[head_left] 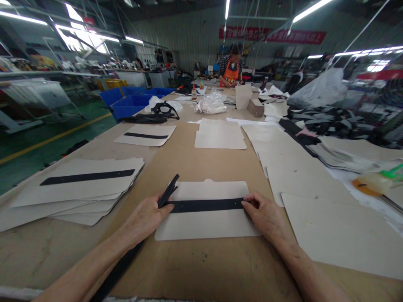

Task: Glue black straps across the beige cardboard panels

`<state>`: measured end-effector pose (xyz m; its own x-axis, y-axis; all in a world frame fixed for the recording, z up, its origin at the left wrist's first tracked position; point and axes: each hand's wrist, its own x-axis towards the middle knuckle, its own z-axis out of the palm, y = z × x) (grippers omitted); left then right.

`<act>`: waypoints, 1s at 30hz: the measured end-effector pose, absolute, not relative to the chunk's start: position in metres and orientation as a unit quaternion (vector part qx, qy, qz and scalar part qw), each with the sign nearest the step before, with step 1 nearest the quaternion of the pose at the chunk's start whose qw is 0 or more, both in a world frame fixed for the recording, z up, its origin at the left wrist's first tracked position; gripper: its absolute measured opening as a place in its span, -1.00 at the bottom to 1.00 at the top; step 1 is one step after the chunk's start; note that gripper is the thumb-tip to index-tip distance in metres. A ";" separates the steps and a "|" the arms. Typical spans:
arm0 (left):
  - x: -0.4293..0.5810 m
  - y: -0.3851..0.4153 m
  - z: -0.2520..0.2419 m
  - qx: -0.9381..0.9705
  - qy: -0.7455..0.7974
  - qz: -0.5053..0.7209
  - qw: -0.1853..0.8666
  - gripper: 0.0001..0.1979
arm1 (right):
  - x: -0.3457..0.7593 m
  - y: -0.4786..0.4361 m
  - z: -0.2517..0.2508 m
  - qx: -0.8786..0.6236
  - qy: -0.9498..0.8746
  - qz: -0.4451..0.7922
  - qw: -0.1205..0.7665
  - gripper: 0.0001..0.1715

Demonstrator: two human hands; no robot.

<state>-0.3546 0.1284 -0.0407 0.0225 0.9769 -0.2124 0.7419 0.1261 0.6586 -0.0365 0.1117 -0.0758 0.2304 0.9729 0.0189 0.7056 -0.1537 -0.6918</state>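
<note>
A pale cardboard sheet (204, 227) with rounded corners and a small tab on its far edge lies in front of me. Across its middle runs a flat black strip (208, 205). My left hand (151, 214) is closed around more black strips (169, 191), whose long ends trail under my forearm toward the near table edge. Its thumb rests at the left end of the flat strip. At the right end, my right hand (262, 213) pinches the same strip between thumb and fingers, low over the sheet. Whether the strip is stuck down cannot be seen.
To the left lie stacked sheets (91, 188) topped by a black strip; another such sheet (145, 140) is farther off. Plain sheets (220, 136) lie ahead and large ones (340, 230) on the right. Blue bins (132, 105) stand beyond the left edge. A co-worker (231, 69) is at the far end.
</note>
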 end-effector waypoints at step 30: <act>-0.355 0.098 -0.012 0.700 0.621 0.181 0.303 -0.78 | -0.033 0.109 -0.093 -0.686 -0.659 0.115 0.286 -0.78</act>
<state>-0.3554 0.0981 -0.0122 0.1628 0.9790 -0.1228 0.7589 -0.0447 0.6497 -0.0331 0.1087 -0.0928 0.1058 0.9702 0.2181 0.8384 0.0309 -0.5442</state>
